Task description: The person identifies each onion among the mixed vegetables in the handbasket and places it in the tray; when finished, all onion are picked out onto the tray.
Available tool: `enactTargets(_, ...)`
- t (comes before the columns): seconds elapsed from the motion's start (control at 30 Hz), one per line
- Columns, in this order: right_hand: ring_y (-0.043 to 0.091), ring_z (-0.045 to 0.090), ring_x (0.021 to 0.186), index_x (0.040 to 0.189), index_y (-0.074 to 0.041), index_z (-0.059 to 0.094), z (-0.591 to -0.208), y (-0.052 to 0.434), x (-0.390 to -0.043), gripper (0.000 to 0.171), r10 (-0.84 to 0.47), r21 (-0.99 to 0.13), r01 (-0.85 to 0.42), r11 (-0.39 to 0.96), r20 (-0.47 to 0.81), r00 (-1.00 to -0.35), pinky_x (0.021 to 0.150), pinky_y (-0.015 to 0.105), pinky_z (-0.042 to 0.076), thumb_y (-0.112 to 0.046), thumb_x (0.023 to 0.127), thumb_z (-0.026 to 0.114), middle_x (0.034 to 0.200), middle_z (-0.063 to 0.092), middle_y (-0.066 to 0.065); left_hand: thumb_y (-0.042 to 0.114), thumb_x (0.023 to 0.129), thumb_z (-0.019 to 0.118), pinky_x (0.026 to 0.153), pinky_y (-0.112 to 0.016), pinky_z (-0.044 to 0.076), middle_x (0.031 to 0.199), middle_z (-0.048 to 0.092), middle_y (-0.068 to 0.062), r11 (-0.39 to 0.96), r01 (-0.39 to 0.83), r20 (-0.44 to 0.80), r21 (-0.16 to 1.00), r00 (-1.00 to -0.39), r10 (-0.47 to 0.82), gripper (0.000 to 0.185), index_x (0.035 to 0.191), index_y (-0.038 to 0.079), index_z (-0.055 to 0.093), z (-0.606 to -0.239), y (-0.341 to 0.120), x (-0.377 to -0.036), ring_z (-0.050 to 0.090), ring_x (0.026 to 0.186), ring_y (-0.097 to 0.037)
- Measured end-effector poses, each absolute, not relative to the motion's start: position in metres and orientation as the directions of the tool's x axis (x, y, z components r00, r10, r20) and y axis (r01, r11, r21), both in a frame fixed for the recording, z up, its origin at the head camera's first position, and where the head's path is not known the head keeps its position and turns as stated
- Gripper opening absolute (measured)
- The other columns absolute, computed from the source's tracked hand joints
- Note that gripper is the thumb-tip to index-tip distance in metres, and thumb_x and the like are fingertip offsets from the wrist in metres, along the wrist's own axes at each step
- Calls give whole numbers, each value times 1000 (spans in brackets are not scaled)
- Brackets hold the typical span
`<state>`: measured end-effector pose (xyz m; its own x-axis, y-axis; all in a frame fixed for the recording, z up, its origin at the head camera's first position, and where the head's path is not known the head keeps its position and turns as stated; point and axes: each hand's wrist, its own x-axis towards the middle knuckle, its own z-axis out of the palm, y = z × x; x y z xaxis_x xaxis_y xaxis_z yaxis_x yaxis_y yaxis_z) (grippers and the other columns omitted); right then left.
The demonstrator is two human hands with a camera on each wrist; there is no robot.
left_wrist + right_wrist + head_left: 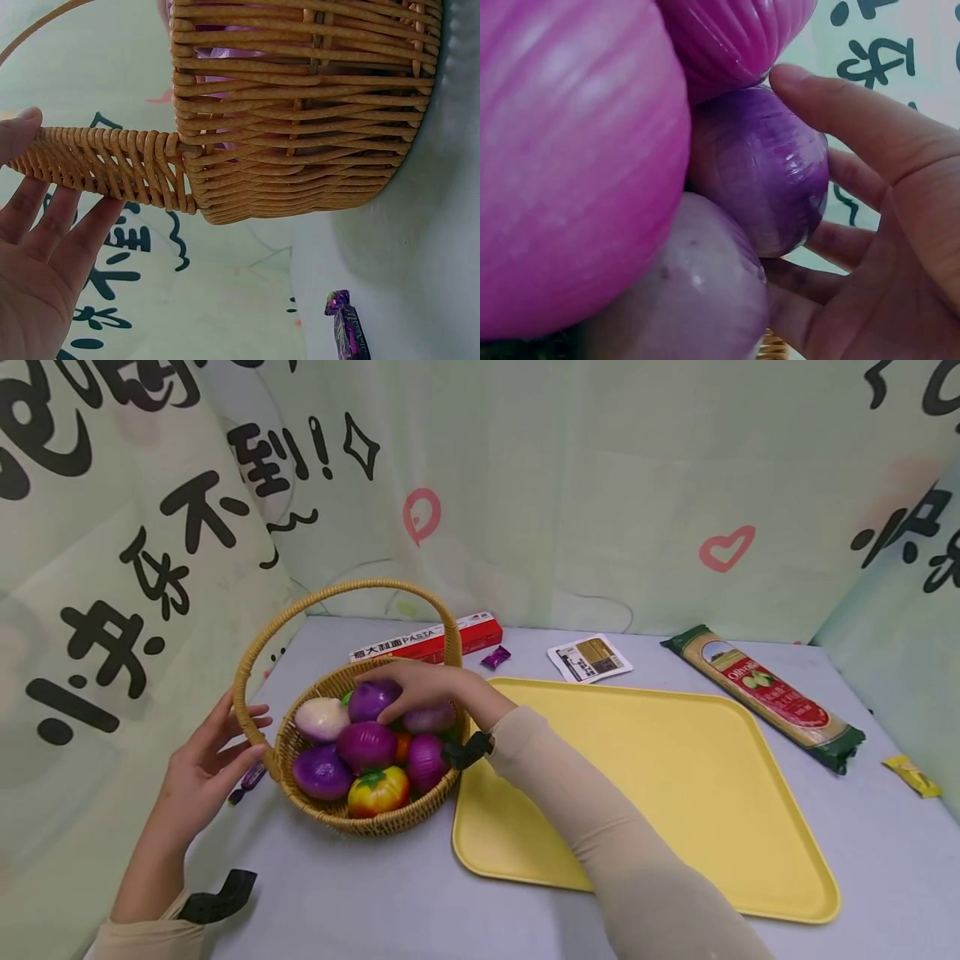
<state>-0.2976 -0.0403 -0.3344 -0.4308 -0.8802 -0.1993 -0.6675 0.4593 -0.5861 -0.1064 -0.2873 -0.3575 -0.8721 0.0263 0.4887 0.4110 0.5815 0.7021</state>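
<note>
Spreading across most of the grey table (360,902), the yellow tray (675,777) lies flat to my right, and my right forearm crosses its near-left corner. Just left of the tray, touching its edge or nearly so, stands the wicker basket (375,822) with its tall arched handle (251,660). It holds a heap of purple onions, one white onion (321,718) and a red-and-yellow tomato (377,790).

At the back right lies a long pasta packet (772,697), at the back behind the basket a red pasta box (427,642), and between them a small printed card (589,658).

My right hand (420,687) reaches into the basket, fingers curling around the uppermost purple onion (372,698) at the far side of the heap; the right wrist view shows my thumb and fingers wrapping it, among its neighbours.

My left hand (213,756) is open, fingers straight, resting against the foot of the handle at the basket's left side.

A purple-wrapped candy (346,330) lies on the table just beside the basket by my left hand, another (496,657) near the red box, and a yellow sachet (911,775) at the far right.
</note>
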Motion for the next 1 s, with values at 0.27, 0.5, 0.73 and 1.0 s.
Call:
enactTargets(0.27, 19, 44, 127, 145, -24, 36, -341, -43, -301, 67, -866, -645, -599, 475, -222, -448, 108, 36, 39, -33, 87, 67, 145, 42, 2, -15, 81, 61, 85, -3, 44, 123, 52, 28, 583, 409, 488, 701, -873, 26, 85, 151, 17, 23, -359, -288, -106, 54, 111, 11)
enactTargets(0.5, 18, 45, 126, 144, -21, 39, -341, -43, -302, 64, -885, -658, -614, 436, -192, -424, 108, 34, 39, -28, 87, 67, 145, 42, 2, -14, 82, 61, 86, -2, 43, 123, 52, 28, 587, 402, 481, 703, -876, 24, 85, 151, 18, 23, -358, -288, -106, 53, 111, 11)
enactTargets(0.73, 16, 47, 122, 140, -26, 45, -339, -41, -303, 58, -885, -670, -610, 423, -160, -438, 106, 33, 40, -28, 86, 68, 141, 45, -1, -16, 81, 60, 86, -3, 44, 125, 52, 28, 578, 426, 496, 696, -867, 42, 86, 151, 16, 22, -358, -288, -107, 54, 112, 10)
enactTargets(1.0, 14, 48, 123, 139, -22, 47, -332, -38, -306, 57, -908, -678, -644, 356, -88, -409, 106, 28, 39, -23, 86, 68, 140, 48, -1, -17, 81, 60, 86, -3, 44, 125, 51, 28, 573, 428, 494, 699, -868, 46, 86, 151, 15, 21, -358, -288, -106, 54, 112, 10)
